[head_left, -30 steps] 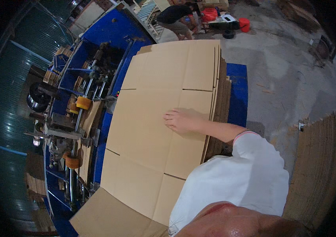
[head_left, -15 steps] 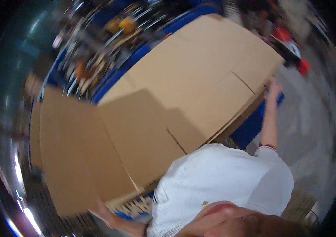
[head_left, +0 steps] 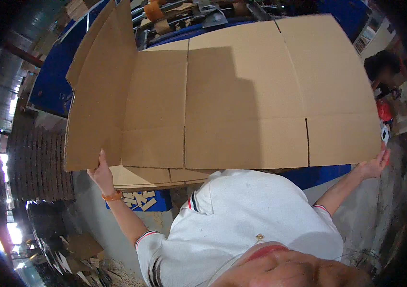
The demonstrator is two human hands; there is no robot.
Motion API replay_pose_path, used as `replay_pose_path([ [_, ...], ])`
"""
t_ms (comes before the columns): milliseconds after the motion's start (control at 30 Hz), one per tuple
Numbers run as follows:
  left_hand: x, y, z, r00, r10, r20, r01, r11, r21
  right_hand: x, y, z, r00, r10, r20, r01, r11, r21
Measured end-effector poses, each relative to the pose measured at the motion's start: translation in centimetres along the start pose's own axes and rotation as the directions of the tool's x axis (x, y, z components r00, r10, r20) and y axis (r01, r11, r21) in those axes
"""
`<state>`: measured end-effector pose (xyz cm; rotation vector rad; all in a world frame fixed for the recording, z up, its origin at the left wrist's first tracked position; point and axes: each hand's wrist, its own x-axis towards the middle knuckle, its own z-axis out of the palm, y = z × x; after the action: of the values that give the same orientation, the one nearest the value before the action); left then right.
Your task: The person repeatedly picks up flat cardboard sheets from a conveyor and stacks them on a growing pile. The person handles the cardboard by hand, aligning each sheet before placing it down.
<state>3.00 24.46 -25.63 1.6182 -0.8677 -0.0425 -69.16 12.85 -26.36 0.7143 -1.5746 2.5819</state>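
Observation:
A wide brown cardboard sheet (head_left: 270, 95), creased and slotted like a flattened box, spans the view in front of my chest. Its left panel (head_left: 100, 95) is folded upward along a crease. At the lower left corner my left hand (head_left: 101, 175) pinches the edge, thumb on the near face and the other fingers hidden behind. My right hand (head_left: 376, 165) is closed on the lower right corner, the arm stretched out. Beneath the sheet's near edge, more cardboard (head_left: 139, 178) lies stacked.
Behind the sheet runs a blue machine (head_left: 50, 81) with rollers and metal parts (head_left: 208, 14). A blue tray (head_left: 160, 203) of small cardboard scraps is below my left arm. Stacked cardboard (head_left: 40, 153) stands far left. Another person (head_left: 383, 67) is at the far right.
The cardboard sheet has turned from a slant to nearly level across the view. My left hand has risen with its corner, and my right hand has come lower and farther right.

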Motion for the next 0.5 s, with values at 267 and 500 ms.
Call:
replay_pose_path([
  [267, -4.0, 0.1, 5.3, 0.997, 0.042, 0.067, -0.036, 0.996, -0.085, -11.9, -4.6, 9.7, 0.261, -0.686, 0.679, 0.815, 0.533, 0.225],
  [500, -7.8, 2.1, 12.8, 0.643, 0.466, 0.608, -0.597, 0.802, 0.016, -14.7, -0.8, 11.5, 0.402, -0.443, 0.801, 0.471, 0.851, 0.235],
])
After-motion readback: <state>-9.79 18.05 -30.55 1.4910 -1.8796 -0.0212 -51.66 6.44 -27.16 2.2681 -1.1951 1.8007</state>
